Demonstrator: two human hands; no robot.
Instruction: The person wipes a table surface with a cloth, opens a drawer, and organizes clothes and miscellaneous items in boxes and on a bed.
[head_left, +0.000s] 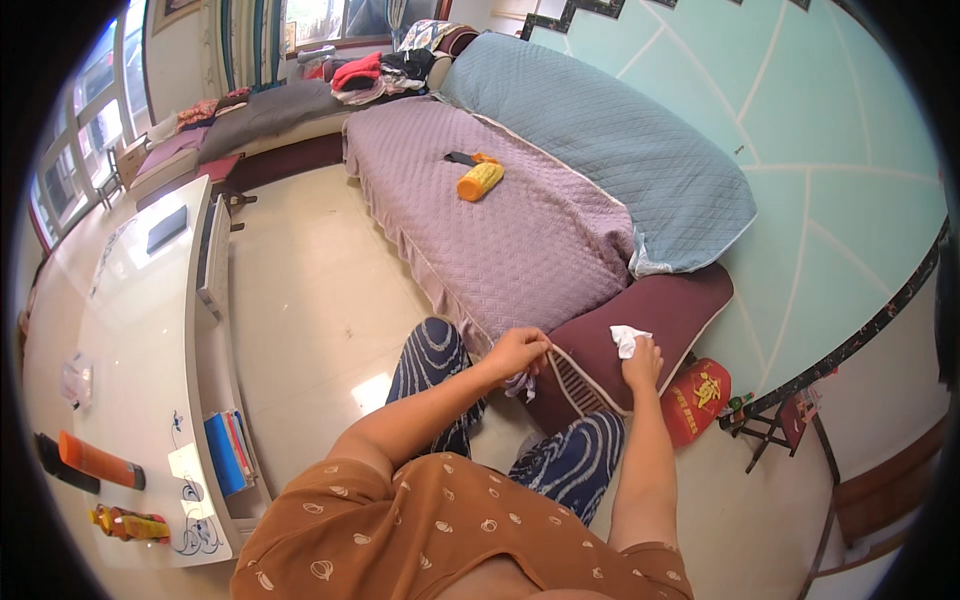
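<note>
My left hand (517, 354) is at the front edge of the maroon sofa arm (675, 300), its fingertips close to the cream piping. From under that hand hangs a small lilac-grey cloth (523, 385), partly hidden by the palm. In my right hand (643, 365), over the top of the arm, is a crumpled white cloth or tissue (627, 339). Between the two hands, the arm's front panel shows a striped, ribbed section (576, 381). I cannot tell whether my left fingertips also pinch the piping.
A mauve quilted cover (450, 240) lies on the seat, bearing a yellow container with an orange cap (480, 182). Blue quilting (600, 135) covers the backrest. At left stands a white table (135, 330) with bottles. A red bag-like item (697, 401) and folding stool (780, 427) are at right.
</note>
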